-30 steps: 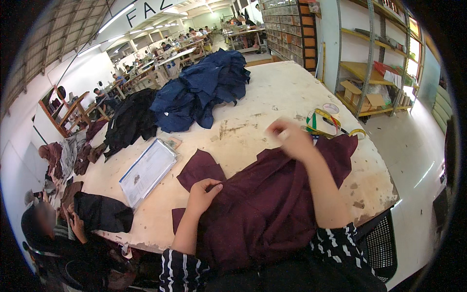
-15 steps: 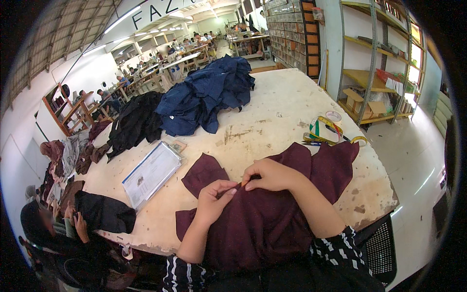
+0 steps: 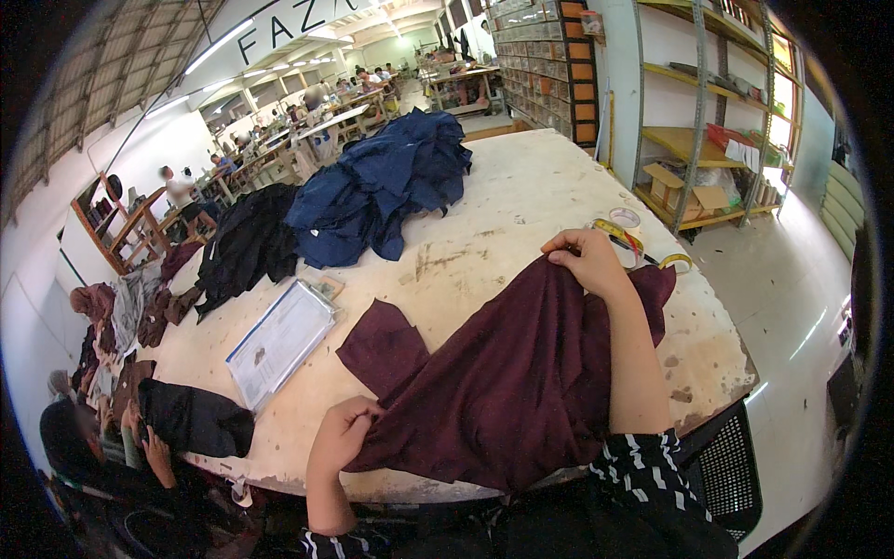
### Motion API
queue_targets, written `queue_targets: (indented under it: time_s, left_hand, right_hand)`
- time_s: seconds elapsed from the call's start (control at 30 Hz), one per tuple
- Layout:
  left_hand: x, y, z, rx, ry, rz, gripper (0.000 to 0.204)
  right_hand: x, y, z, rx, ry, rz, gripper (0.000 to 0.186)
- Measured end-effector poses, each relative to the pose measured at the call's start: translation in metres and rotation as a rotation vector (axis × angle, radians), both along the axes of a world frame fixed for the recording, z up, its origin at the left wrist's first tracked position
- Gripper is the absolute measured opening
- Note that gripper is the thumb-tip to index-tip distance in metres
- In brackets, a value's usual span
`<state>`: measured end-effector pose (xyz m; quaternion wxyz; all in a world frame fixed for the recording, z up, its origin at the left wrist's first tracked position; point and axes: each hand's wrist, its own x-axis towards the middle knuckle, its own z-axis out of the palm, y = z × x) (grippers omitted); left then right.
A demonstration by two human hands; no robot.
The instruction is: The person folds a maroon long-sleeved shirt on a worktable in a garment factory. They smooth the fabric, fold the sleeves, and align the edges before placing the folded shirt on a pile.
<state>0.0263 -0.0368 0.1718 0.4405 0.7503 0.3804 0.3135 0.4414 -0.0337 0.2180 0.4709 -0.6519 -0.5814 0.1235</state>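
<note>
A dark maroon garment piece is stretched between my two hands over the near part of the table. My left hand is closed on its lower left edge, close to the table's front. Up and to the right, my right hand pinches a raised corner of the same cloth. One maroon flap lies flat on the tabletop beyond my left hand. Folds and my right forearm hide part of the cloth on the right.
On the pale worn table lie a navy cloth pile, a black cloth pile and papers in a clear sleeve. Tape rolls sit past my right hand. A co-worker handles black cloth at left.
My hands were close together, pinching the maroon cloth near the middle. Now they are far apart: the left came down and nearer, the right went up and right, drawing the cloth out.
</note>
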Motion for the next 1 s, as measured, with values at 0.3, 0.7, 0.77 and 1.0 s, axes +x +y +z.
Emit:
queue_targets:
  time_s: [0.3,0.7,0.77,1.0]
  left_hand:
    - [-0.007,-0.001,-0.002,0.279,-0.385,0.26,0.035]
    - [0.004,-0.015,0.028,0.971,0.113,0.491,0.019]
    - [0.001,-0.016,0.029,1.111,0.244,0.524,0.019]
    - [-0.005,-0.013,0.013,1.363,0.357,0.444,0.02]
  right_hand:
    - [0.016,0.007,-0.017,0.041,0.351,0.104,0.019]
    - [0.009,-0.002,-0.003,0.067,0.188,0.098,0.023]
    - [0.005,-0.006,0.002,0.048,0.183,0.097,0.023]
    - [0.018,-0.006,-0.004,0.122,0.142,0.098,0.016]
